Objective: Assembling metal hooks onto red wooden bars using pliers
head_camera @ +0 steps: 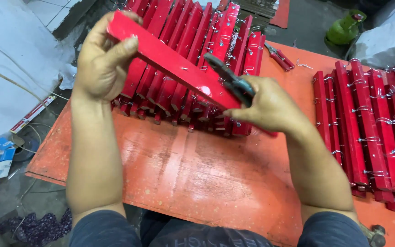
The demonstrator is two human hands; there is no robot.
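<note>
My left hand [102, 57] grips the upper end of a long red painted slat [170, 61], holding it slanted above the table. My right hand [267, 106] holds dark pliers [230, 78] whose jaws press on the slat's face near small metal wire hooks. The slat's lower end passes under my right hand.
A stack of red slats with wire hooks [197, 55] stands behind the hands. Another row of red slats [376, 132] lies at the right. Red-handled pliers [280, 57] rest on the orange table [197, 174]. A green gas cylinder [344, 28] sits beyond the table.
</note>
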